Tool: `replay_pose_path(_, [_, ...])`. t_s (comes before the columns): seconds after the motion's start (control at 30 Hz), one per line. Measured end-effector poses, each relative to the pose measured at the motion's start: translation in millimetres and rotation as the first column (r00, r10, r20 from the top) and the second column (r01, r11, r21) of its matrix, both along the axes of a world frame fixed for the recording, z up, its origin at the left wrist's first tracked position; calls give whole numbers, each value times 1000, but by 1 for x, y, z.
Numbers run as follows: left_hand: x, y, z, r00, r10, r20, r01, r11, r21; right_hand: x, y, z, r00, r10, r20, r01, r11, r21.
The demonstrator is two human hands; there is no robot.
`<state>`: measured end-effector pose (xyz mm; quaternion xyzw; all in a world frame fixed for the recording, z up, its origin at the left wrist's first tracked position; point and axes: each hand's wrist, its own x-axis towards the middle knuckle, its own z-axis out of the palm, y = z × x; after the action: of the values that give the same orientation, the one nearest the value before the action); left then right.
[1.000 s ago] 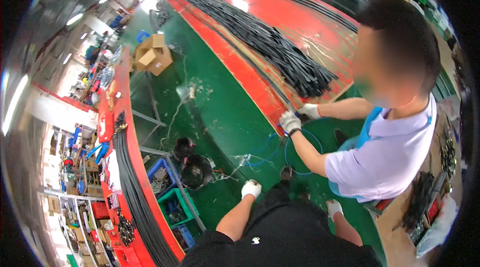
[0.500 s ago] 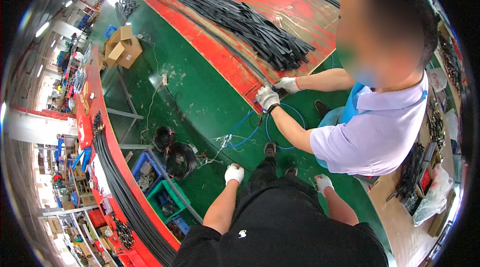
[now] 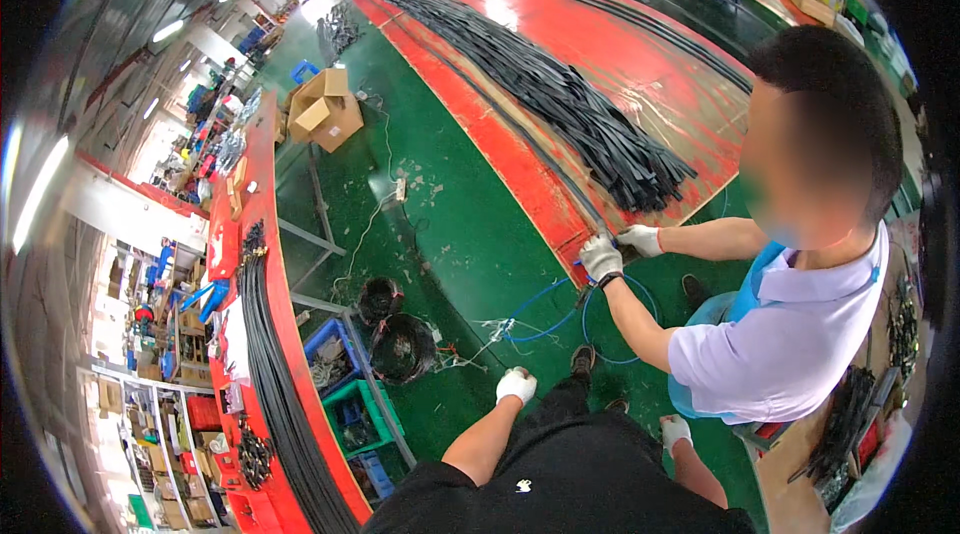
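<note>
My left hand (image 3: pixel 516 386), in a white glove, is curled closed over the green floor, left of my dark trousers. A thin dark line runs across the floor and meets it; whether my fingers hold it, I cannot make out. My right hand (image 3: pixel 675 431), also gloved, hangs low beside my right leg, its fingers too small and turned to read. In front of me a co-worker's gloved hands (image 3: pixel 604 259) grip the near end of a long black strand bundle (image 3: pixel 540 156) at the red table's corner. A blue hose (image 3: pixel 548 334) loops on the floor below them.
A pile of black strips (image 3: pixel 560 104) lies along the red table (image 3: pixel 480 139). The co-worker (image 3: pixel 790 334) stands close on my right. Black coils (image 3: pixel 403 348), blue and green crates (image 3: pixel 365 414) and a left bench (image 3: pixel 290 334) stand left; a cardboard box (image 3: pixel 325 114) sits farther off.
The whole view has shifted, so the scene sits lower and more to the right, with more of the far room showing. My left hand stays closed; the co-worker's hands remain at the table corner.
</note>
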<state>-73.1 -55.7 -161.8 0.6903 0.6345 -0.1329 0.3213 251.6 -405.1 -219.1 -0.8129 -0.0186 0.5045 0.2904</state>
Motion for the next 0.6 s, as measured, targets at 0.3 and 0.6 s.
replay_pose_path(0.3, [8,4,2,1000,13,-13,-13,1000,-4,0,-1,4,999,21,44,-22,1000,11])
replay_pose_path(0.6, [9,-3,-31,999,-19,49,16,998,64,6,-8,-4,997,36,71,-35,999,-13])
